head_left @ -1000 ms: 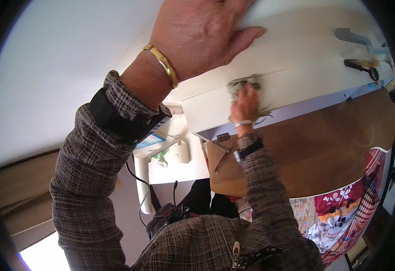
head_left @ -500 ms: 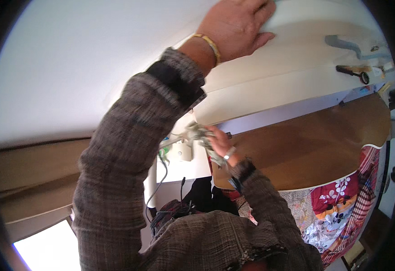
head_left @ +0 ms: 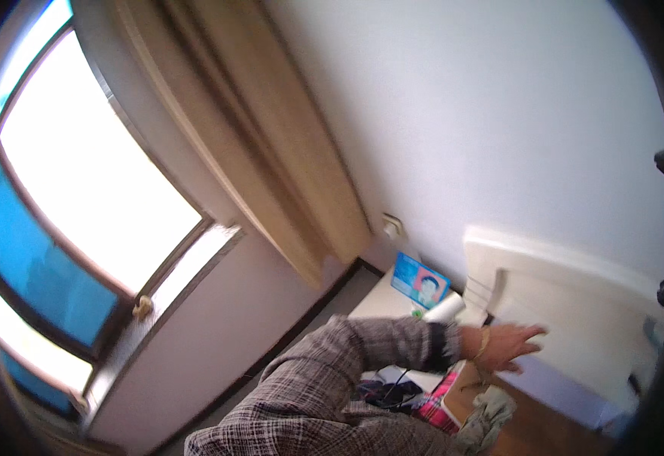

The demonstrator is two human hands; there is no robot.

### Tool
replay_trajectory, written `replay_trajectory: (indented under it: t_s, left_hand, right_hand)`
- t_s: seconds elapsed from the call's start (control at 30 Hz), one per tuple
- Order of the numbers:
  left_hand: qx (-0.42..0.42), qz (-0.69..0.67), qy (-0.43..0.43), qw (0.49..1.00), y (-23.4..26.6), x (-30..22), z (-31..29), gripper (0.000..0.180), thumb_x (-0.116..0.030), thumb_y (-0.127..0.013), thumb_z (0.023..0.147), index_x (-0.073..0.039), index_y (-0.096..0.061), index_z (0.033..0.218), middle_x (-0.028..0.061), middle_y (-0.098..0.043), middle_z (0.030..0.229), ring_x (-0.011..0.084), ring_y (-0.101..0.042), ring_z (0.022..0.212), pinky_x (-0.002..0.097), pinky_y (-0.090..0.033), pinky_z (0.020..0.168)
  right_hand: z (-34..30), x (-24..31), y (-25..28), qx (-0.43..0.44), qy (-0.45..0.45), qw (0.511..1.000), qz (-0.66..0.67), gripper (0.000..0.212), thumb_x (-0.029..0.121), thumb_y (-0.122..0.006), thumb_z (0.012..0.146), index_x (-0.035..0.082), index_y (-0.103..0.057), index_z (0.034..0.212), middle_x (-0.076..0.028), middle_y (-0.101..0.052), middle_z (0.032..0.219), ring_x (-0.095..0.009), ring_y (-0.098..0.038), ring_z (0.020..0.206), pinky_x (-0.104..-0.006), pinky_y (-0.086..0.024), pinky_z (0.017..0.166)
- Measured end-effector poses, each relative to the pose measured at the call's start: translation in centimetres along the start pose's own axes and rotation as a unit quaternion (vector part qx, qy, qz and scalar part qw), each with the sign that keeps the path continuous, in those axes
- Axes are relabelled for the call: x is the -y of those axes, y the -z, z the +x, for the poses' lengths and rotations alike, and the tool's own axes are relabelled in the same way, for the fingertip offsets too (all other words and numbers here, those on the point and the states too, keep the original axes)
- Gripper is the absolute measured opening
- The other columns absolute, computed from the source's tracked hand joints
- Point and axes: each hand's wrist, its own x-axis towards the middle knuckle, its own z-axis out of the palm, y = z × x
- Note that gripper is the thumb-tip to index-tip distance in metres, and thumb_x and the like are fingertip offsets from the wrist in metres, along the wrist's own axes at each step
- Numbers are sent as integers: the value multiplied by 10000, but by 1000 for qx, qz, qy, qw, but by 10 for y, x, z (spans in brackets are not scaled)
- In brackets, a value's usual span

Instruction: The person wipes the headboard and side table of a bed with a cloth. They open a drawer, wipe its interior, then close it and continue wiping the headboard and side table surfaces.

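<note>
My left hand (head_left: 505,346), with a yellow bracelet at the wrist, reaches out beside the cream headboard (head_left: 575,319). Its fingers are spread and nothing is in them. Whether the fingertips touch the board I cannot tell. Below it, a crumpled grey-green cloth (head_left: 487,419) shows over the edge of the brown bed board (head_left: 548,425). My right hand does not show; the lower edge cuts off that area.
A white bedside table (head_left: 372,302) carries a blue card (head_left: 418,281) with a portrait and a white cylinder (head_left: 446,308). A wall socket (head_left: 391,226) sits above. Tan curtains (head_left: 271,137) hang beside the bright window (head_left: 104,167). Red plaid fabric (head_left: 440,406) lies along the bed board.
The view has swung left toward the window and curtains. My left hand, earlier high on the headboard, now appears lower. My right hand, which held the cloth, has left the view.
</note>
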Motion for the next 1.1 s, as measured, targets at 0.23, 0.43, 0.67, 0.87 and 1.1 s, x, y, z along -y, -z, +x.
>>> replay_trajectory:
  t_s: [0.23,0.43,0.67,0.87,1.1]
  left_hand:
    - [-114,-202,192,954,-18,-16,-151,609,-327,-620,914,18,-385,1357,231,-366,1374,327,-574,1066,395,-475,924]
    - [-193,-332,212,899,-38,-14,-183,806,-420,-635,902,14,-249,1460,209,-417,1370,297,-564,1139,367,-494,953]
    - [-153,-577,243,764,-30,-41,-218,756,-419,-689,872,-7,-351,1409,120,-472,1363,206,-477,1214,336,-419,1015]
    - [-120,-545,382,737,-15,-50,-258,466,-248,-588,931,-30,-451,1319,137,-569,1215,244,-550,1105,355,-462,930]
    - [-366,-601,356,615,3,-63,-254,423,-56,-508,914,-23,-415,1325,130,-585,1204,240,-589,1064,362,-491,912]
  right_hand:
    - [-15,30,-48,77,73,993,-42,318,102,-592,856,15,-626,1160,-135,-624,1172,-260,-601,1052,-391,-486,914]
    - [-24,43,-77,119,118,984,-64,321,107,-591,855,14,-633,1159,-139,-629,1176,-264,-595,1069,-395,-475,929]
    - [-44,66,-116,145,139,976,-78,325,113,-590,854,13,-642,1159,-144,-634,1181,-268,-588,1089,-399,-462,946]
    - [-84,109,-142,145,111,976,-120,326,157,-606,904,7,-589,1193,-122,-643,1137,-187,-606,1006,-346,-487,883]
    - [-97,95,-63,185,102,975,71,362,161,-577,958,24,-524,1289,-84,-610,1205,-151,-572,1124,-296,-470,931]
